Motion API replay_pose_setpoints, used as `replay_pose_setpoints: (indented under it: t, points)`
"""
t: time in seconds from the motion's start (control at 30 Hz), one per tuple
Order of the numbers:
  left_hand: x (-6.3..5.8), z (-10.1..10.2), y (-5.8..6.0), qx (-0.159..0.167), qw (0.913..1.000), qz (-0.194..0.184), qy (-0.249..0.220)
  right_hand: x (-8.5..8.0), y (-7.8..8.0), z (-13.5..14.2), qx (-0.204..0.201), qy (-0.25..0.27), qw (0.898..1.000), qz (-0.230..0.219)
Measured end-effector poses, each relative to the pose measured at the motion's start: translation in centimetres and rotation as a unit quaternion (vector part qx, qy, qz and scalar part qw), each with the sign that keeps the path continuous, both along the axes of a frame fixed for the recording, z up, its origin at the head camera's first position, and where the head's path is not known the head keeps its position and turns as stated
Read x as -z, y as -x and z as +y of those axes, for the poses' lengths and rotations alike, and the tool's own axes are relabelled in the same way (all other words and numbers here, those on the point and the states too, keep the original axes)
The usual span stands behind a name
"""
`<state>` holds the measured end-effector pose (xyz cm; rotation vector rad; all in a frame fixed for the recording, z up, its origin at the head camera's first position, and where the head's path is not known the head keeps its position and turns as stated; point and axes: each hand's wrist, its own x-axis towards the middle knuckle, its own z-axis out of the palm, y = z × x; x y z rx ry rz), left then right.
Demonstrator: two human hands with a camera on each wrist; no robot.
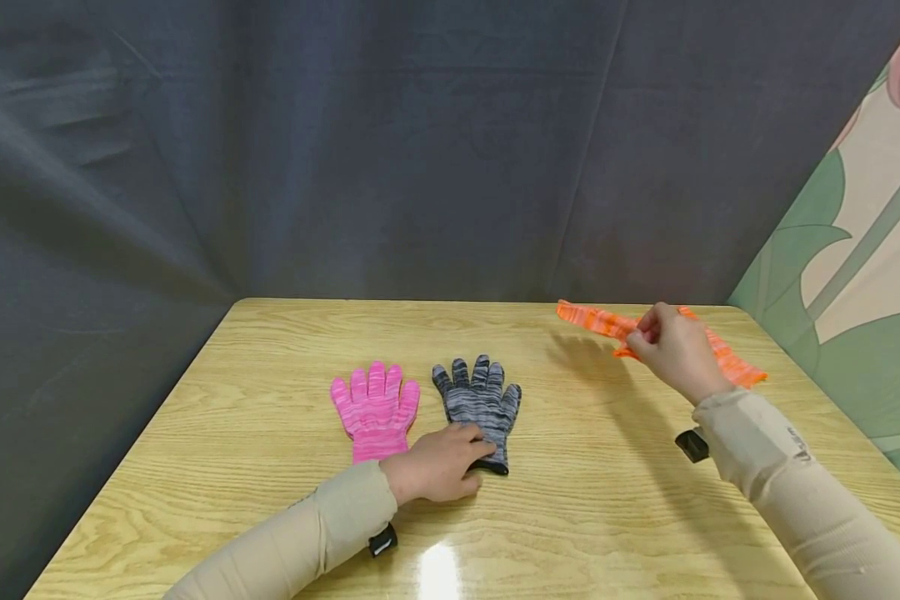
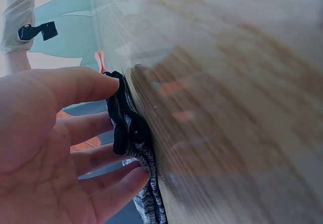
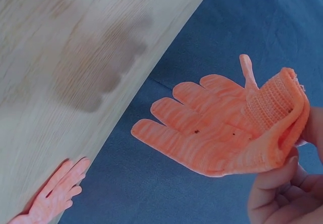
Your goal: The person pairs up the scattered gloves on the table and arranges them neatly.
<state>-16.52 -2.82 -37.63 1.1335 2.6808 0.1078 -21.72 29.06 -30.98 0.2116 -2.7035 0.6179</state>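
My right hand (image 1: 675,350) pinches an orange knit glove (image 3: 202,128) by its cuff and holds it above the table, fingers of the glove pointing away from the hand. A second orange glove (image 1: 735,362) lies on the table at the right, partly covered by that hand in the head view. My left hand (image 1: 442,461) rests at the black-edged cuff of a grey and black striped glove (image 1: 482,400) lying flat. In the left wrist view, its thumb and loosely spread fingers (image 2: 126,183) touch the layered cuff (image 2: 128,123).
Left of the grey glove lies a pink glove (image 1: 375,408), its cuff partly behind the left hand. The wooden table (image 1: 270,375) ends at a dark curtain (image 1: 420,150) at the back and left. A floral panel (image 1: 855,292) stands along the right side.
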Motion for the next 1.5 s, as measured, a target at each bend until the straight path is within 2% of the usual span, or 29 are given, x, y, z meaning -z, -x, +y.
replay_pose_setpoints:
  t: [0.37, 0.83, 1.5]
  points:
    - [0.2, 0.1, 0.0, 0.002, 0.9998, 0.019, -0.002, 0.0, -0.3, -0.4, -0.010, -0.005, 1.000, -0.008]
    - [0.2, 0.1, 0.0, 0.002, 0.9998, 0.019, -0.002, 0.4, -0.7, -0.5, -0.016, -0.015, 1.000, -0.002]
    - [0.2, 0.1, 0.1, 0.001, 0.9999, 0.013, -0.001, 0.5, -1.4, -1.3, -0.025, -0.014, 0.999, -0.029]
